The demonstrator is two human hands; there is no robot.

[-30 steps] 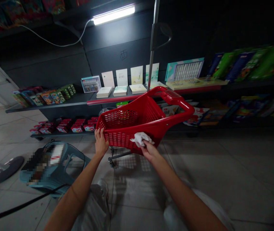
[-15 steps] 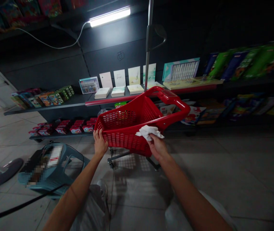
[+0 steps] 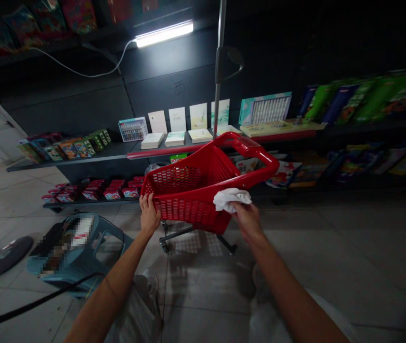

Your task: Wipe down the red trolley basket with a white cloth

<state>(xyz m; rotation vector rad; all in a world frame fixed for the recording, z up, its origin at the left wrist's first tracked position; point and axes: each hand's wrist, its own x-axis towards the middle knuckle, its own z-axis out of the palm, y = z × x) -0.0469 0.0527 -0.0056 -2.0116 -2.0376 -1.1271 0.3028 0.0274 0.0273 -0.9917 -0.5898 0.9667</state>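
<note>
- Cart (image 3: 195,192): I am viewing glossy red, rows of holes patterning the sides.
- Cloth (image 3: 230,197): I am holding plain white.
- Stool (image 3: 58,277): I am noting muted blue-green.
- Shelf edging (image 3: 160,152): I am reading red.
- Bags (image 3: 340,102): I am seeing blue beside green.
- Floor (image 3: 331,267): I am registering grey, dark joint lines forming a grid.

Sleeveless forearms (image 3: 120,274), bare fingers (image 3: 145,203), pale greyish trousers (image 3: 134,312), light-coloured shoe (image 3: 152,281)
</note>
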